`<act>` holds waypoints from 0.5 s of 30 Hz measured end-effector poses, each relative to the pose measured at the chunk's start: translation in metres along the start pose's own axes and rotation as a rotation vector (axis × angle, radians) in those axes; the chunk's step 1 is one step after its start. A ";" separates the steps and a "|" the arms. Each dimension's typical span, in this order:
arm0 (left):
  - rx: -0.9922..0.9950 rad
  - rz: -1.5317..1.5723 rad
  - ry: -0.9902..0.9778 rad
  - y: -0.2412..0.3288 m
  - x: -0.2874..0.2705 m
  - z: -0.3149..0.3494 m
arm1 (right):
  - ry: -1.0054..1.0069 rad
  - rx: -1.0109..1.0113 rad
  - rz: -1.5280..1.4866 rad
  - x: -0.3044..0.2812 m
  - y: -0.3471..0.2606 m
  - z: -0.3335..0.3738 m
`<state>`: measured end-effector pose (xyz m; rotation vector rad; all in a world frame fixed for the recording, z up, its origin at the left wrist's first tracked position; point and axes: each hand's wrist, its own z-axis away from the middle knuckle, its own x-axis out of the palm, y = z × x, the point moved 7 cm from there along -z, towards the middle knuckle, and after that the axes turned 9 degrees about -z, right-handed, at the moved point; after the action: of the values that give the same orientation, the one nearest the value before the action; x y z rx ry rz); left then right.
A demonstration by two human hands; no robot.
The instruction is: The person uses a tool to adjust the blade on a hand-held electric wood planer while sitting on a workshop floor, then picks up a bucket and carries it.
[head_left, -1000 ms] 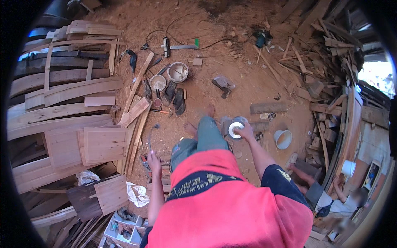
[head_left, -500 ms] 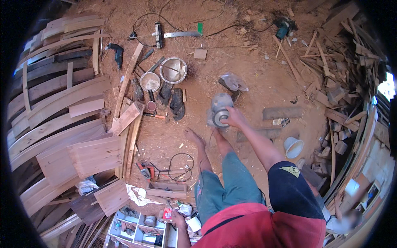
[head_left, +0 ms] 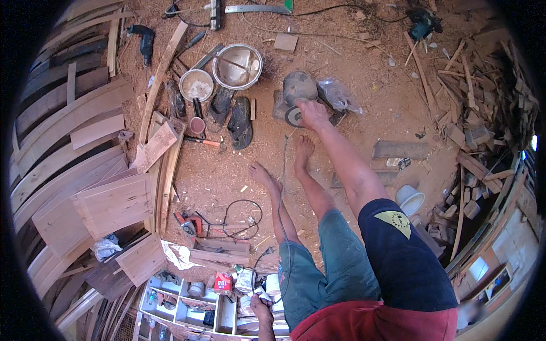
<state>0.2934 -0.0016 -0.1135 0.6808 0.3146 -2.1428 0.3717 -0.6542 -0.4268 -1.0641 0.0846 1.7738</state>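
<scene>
My right hand grips the near side of a dusty grey bench grinder, beside its round wheel. The grinder sits on the dusty ground just beyond my bare feet, against a clear plastic bag. My left hand is low in the picture, closed around a dark power cord. That cord hangs in a long loop past my leg, and its plug end sticks up above the hand. A white compartment shelf with cans and a red box lies beside it.
Two whitish buckets, sandals and a hammer lie ahead to the left. Boards are stacked left, wood scraps heaped right. A drill and a white tub rest on the ground.
My right hand and the bench grinder have moved farther from my feet, close to the plastic bag. The cord now shows in a loop to my left hand. My view has shifted.
</scene>
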 end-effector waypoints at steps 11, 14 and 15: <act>-0.031 0.087 0.032 0.002 -0.005 -0.020 | -0.051 -0.113 0.004 0.105 -0.060 -0.003; -0.103 0.143 -0.003 -0.019 -0.016 -0.036 | -0.102 -0.080 0.084 0.147 -0.045 0.005; -0.107 0.134 -0.008 -0.018 -0.014 -0.041 | -0.085 -0.110 0.136 0.164 -0.033 0.011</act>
<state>0.3010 0.0363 -0.1396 0.6142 0.3665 -1.9867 0.3766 -0.5144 -0.5198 -1.0808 0.0072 1.9626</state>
